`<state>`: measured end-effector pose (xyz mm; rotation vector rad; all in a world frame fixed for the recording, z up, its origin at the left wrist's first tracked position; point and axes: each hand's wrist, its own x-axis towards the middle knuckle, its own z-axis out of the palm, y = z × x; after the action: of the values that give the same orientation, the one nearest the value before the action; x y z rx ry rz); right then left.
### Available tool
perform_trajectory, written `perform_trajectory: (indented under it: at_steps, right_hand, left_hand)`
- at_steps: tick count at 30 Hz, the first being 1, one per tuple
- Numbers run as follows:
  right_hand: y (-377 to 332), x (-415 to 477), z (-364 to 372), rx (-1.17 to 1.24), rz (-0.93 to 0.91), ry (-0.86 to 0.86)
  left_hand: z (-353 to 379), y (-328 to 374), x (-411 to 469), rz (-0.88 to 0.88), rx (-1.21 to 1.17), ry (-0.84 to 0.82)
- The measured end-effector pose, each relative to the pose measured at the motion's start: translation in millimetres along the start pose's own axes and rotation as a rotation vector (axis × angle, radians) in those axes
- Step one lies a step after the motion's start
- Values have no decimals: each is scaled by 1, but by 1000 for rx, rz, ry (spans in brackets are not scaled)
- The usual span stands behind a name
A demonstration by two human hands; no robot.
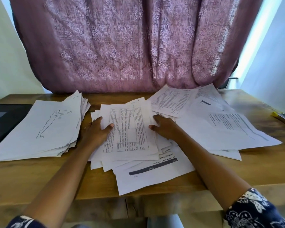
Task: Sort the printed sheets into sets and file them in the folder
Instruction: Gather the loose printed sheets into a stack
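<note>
A loose middle pile of printed sheets [130,134] lies on the wooden table [39,175], topped by a page with a text table. My left hand [95,130] grips the pile's left edge, thumb on top and fingers under the sheets. My right hand [164,127] holds the pile's right edge, fingers tucked among the sheets. A neater stack [44,129] lies to the left, its top sheet a line drawing of a figure. Spread text pages [220,124] cover the right side. A dark folder [5,119] lies at the far left, partly under the left stack.
A pink patterned curtain [130,46] hangs just behind the table's far edge. A yellow-tipped tool [281,117] lies near the table's right edge. Bare wood shows along the front edge, below the piles.
</note>
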<state>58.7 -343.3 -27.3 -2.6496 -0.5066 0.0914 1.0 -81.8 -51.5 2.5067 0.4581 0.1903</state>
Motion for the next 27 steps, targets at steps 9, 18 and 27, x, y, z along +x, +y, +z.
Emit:
perform_trajectory:
  at_steps: [9,18,27]
  right_hand:
    - [-28,-1,-15,663,235,-52]
    - [-58,1,-26,747,447,-56]
    - [-72,1,-28,644,311,-222]
  left_hand:
    - [-1,-4,-12,6,12,24]
    - [2,-3,-20,25,108,54]
    - [2,-7,-18,11,10,61]
